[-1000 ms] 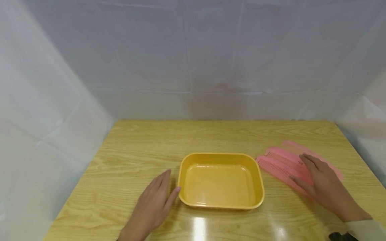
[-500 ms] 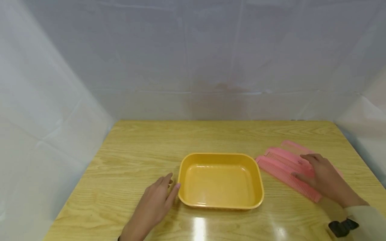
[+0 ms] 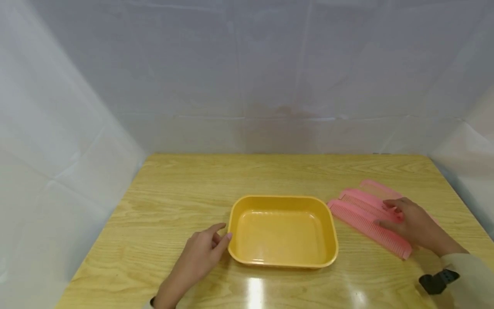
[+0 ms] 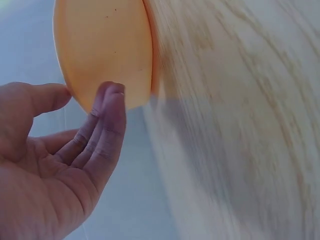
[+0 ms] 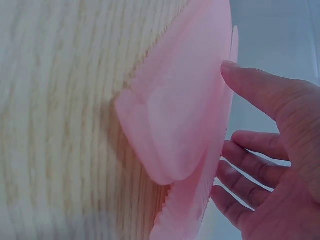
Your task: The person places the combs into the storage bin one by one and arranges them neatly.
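Note:
Several pink combs (image 3: 366,224) lie fanned and overlapping on the right of the table. Over them is my right hand (image 3: 417,225), fingers bent loosely, its thumb reaching toward the front comb. In the right wrist view, the thumb tip meets the upper face of a comb (image 5: 185,95), while the other fingertips sit at or close to the stack, not closed round it. A yellow rectangular tray (image 3: 283,234) stands at the centre. At its left end my left hand (image 3: 197,257) touches the rim with the thumb; the loosely bent fingers (image 4: 111,117) are beside the outer wall.
The wood-grain table (image 3: 166,184) carries the tray and combs. White sheeting hangs behind (image 3: 270,86) and along both sides. A dark device (image 3: 438,281) is strapped to the right wrist.
My right hand's fingers have bent more over the combs, and the hand has drawn back slightly. The left fingers have curled a little beside the tray. Tray and combs stay nearly in place.

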A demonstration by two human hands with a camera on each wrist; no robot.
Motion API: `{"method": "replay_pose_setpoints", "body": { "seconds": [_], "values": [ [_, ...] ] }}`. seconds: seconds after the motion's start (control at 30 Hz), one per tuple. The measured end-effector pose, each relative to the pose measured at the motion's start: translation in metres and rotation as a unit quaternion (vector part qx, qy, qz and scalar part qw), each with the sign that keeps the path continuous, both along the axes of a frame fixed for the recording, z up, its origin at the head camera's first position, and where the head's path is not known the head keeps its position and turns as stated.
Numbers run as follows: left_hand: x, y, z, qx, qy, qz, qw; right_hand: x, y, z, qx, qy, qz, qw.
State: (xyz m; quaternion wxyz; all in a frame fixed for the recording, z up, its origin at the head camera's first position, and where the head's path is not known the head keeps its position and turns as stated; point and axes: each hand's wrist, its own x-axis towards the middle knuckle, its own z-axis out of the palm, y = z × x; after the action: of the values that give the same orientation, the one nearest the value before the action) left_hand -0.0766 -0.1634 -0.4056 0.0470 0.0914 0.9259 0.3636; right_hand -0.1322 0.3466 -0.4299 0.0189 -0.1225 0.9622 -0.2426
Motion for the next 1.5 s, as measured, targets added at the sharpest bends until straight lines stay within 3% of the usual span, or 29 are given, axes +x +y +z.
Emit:
{"method": "replay_pose_setpoints", "body": {
  "seconds": [0.53,1.03,1.5],
  "values": [
    [-0.003,-0.003,0.0,0.127,-0.074,-0.022,0.9889,-0.008,0.003,0.001,-0.011,-0.026,0.013,1.0],
    [-0.005,-0.003,0.001,0.154,-0.095,-0.019,0.9833,-0.011,0.007,-0.001,-0.037,-0.05,0.006,0.998],
    [-0.003,-0.002,0.001,0.169,-0.093,-0.03,0.9807,-0.011,-0.001,0.006,-0.06,-0.027,0.019,0.998]
  ]
}}
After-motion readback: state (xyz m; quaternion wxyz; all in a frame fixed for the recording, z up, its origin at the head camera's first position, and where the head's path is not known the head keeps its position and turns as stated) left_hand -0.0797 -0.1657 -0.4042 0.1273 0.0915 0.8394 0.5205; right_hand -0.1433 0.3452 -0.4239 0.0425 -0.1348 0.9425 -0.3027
